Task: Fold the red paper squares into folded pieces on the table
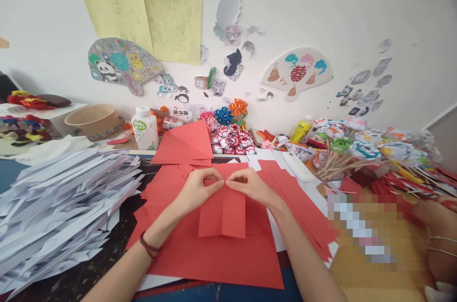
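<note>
A small piece of red paper [233, 214] with a crease down its middle hangs from my fingertips over larger red sheets [228, 261]. My left hand [204, 187] pinches its top edge between thumb and finger. Close beside it, my right hand [248, 185] pinches the same edge, the two thumb tips nearly touching. More red sheets [293, 197] lie fanned to the right over white paper, and a red stack [183, 142] sits behind my hands.
Folded white paper strips [64, 207] are heaped on the left. A white bottle [144, 128], red-and-white paper flowers [233, 140] and a yellow bottle [302, 130] stand along the wall. Stemmed paper flowers [364, 150] and another person's arm [442, 245] are at right.
</note>
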The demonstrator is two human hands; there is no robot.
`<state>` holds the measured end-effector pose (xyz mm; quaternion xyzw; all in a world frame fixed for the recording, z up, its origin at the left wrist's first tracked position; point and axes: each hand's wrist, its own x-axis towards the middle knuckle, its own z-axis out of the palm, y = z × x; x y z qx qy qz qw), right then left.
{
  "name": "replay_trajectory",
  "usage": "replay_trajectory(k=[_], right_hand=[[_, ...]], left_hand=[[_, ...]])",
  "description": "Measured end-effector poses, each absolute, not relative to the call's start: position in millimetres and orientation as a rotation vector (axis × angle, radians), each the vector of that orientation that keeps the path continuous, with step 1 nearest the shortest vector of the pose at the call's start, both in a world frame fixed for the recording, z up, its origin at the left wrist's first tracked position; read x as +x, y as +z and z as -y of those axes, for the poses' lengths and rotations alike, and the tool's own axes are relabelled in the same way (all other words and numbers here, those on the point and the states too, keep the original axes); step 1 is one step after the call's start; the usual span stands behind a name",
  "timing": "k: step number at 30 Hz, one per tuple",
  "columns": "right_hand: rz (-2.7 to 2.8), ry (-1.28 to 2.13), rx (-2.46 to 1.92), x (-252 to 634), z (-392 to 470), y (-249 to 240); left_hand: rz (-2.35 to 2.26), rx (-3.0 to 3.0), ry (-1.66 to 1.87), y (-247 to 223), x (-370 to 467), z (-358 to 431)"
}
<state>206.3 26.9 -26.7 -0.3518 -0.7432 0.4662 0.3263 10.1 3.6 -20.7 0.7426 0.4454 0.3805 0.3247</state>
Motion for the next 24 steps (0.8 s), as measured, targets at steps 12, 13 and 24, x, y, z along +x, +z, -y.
replay_trajectory(k=[12, 13, 24], right_hand=[[1.821, 1.195, -0.899, 205.2, -24.5, -28.3], [1.815, 1.194, -0.897, 205.0, -24.4, -28.2], [1.742, 1.122, -0.926, 206.5, -26.3, -27.5]], left_hand=[[-1.143, 1.897, 1.132, -19.9, 14.7, -0.3], [-1.139, 1.891, 1.138, -20.1, 14.7, -0.2], [-1.207, 1.759, 1.119, -19.9, 9.6, -3.0]])
